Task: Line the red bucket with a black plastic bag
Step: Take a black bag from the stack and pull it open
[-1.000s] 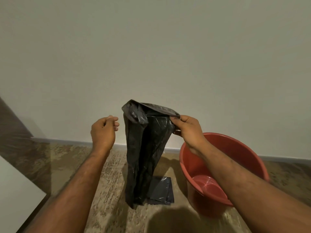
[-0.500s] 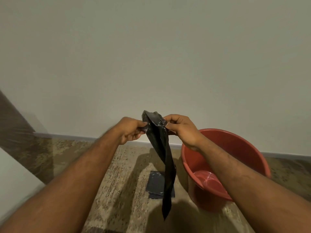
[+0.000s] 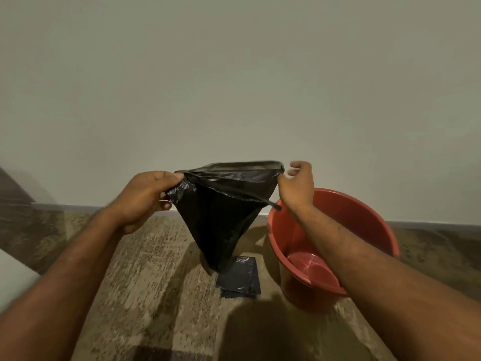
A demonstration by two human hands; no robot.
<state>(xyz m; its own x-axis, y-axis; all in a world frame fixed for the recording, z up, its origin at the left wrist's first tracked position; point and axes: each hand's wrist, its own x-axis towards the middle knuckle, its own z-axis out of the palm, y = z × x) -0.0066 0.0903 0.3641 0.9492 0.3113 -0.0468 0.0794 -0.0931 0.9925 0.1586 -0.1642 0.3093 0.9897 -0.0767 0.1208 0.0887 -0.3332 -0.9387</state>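
Note:
A black plastic bag (image 3: 223, 212) hangs in the air, its mouth stretched wide between my two hands. My left hand (image 3: 145, 196) grips the bunched left edge of the mouth. My right hand (image 3: 296, 186) pinches the right edge with thumb and forefinger, the other fingers spread. The bag tapers to a point above the floor. The red bucket (image 3: 364, 220) stands on the floor to the right, under my right forearm, with nothing in it.
A folded dark plastic bag (image 3: 240, 278) lies flat on the patterned floor just left of the bucket. A plain wall with a skirting board runs behind. A white surface edge (image 3: 13, 280) shows at the far left.
My hands have pulled apart, spreading the bag's mouth from a narrow bunched strip into a wide opening. The bag now hangs as a broad cone.

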